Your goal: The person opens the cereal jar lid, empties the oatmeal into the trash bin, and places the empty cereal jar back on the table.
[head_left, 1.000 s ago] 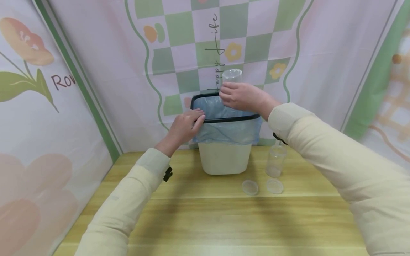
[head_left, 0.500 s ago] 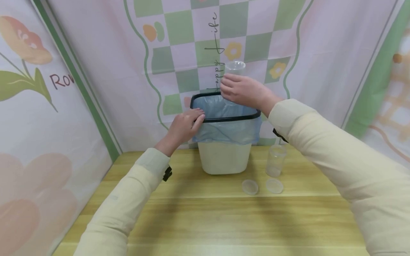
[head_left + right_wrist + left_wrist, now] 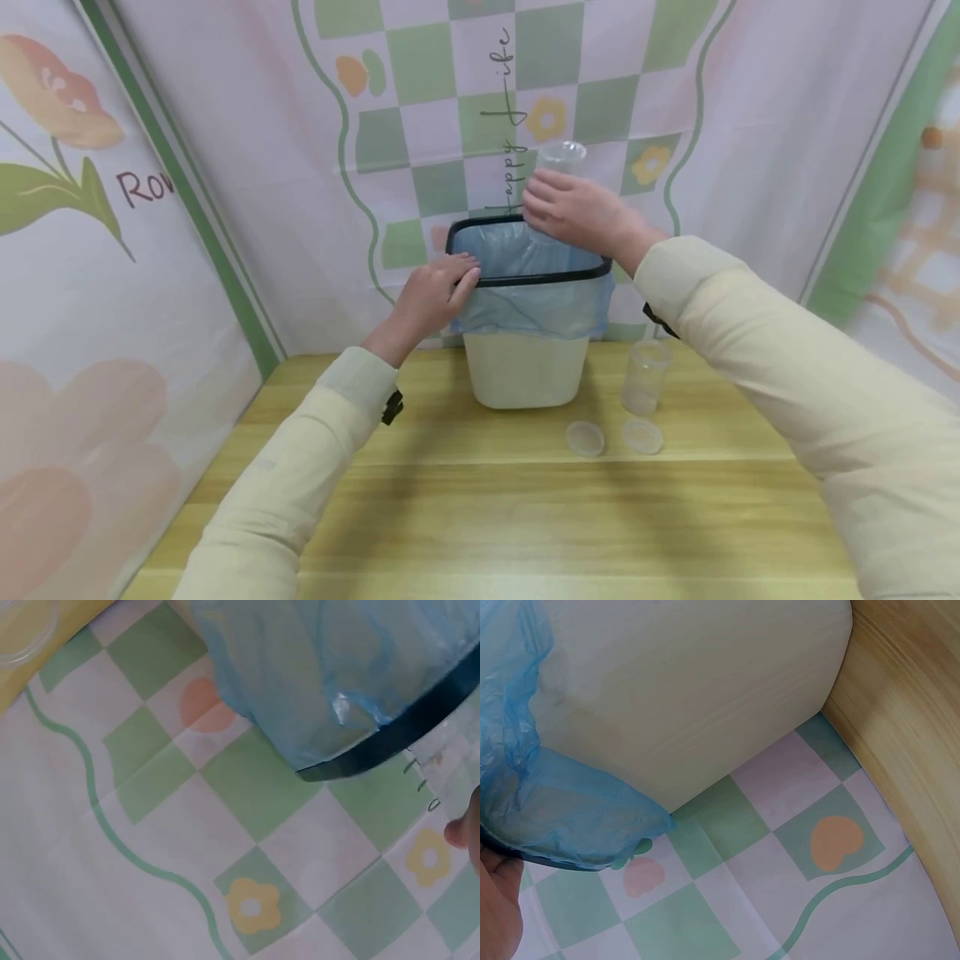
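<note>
My right hand [image 3: 573, 208] grips a clear plastic jar [image 3: 561, 157] above the back right of a cream trash bin [image 3: 525, 371]. The lower part of the jar is hidden behind the fingers. In the right wrist view, a fingertip [image 3: 459, 831] shows close to the bin's dark rim [image 3: 390, 746]. My left hand [image 3: 435, 292] holds the rim's front left corner, fingers over the edge and thumb on the near side. A blue bin liner [image 3: 517, 310] lines the bin and folds down outside, also seen in the left wrist view.
A second clear jar [image 3: 645, 379] stands upright, right of the bin on the wooden table [image 3: 480, 517]. Two round clear lids lie before it, a left lid [image 3: 585, 438] and a right lid [image 3: 642, 436]. A patterned curtain [image 3: 420, 67] hangs right behind the bin.
My right hand has risen a little and shifted right with the jar, which shows higher above the bin. My left hand stays on the rim.
</note>
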A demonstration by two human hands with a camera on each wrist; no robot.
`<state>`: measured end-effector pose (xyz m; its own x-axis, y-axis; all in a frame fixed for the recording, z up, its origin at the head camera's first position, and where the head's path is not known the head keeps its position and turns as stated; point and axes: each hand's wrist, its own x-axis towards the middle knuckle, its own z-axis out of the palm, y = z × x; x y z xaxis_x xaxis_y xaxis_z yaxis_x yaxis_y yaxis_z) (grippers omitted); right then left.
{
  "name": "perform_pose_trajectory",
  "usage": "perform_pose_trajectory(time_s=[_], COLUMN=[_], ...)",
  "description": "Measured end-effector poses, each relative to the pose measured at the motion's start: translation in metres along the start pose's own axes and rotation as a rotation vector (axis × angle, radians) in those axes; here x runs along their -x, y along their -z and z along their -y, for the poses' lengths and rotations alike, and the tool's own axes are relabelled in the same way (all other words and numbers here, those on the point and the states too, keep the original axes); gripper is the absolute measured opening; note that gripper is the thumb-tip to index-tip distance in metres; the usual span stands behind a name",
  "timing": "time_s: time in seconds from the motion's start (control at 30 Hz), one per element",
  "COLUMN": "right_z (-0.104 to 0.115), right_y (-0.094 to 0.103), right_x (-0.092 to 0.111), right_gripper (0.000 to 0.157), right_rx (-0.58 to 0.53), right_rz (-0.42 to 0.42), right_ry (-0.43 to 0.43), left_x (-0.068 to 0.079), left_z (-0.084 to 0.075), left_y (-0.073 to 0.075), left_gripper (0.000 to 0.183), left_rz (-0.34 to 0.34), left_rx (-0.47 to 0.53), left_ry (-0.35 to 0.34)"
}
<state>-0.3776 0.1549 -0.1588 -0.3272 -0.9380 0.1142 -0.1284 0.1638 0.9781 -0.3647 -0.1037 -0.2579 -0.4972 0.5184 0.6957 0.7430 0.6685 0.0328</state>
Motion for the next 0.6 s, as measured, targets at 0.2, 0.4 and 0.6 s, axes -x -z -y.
perform_pose_trajectory(time_s=[0.2, 0.4, 0.6], right_z=[0.004, 0.008, 0.001], right_y=[-0.005, -0.008, -0.007], right_x=[0.003, 0.005, 0.006], right_gripper=[0.035, 0.034, 0.043], right_rx=[0.014, -0.005, 0.003], right_rz=[-0.039, -0.066, -0.09], right_ry=[0.096, 0.124, -0.014], left_x=[0.0, 0.0, 0.0], left_z=[0.001, 0.001, 0.0], left_y=[-0.001, -0.001, -0.001], left_gripper=[0.033, 0.033, 0.033], left_rz=[0.0, 0.005, -0.002], left_rx=[0.001, 0.008, 0.005], left_ry=[-0.001, 0.009, 0.005])
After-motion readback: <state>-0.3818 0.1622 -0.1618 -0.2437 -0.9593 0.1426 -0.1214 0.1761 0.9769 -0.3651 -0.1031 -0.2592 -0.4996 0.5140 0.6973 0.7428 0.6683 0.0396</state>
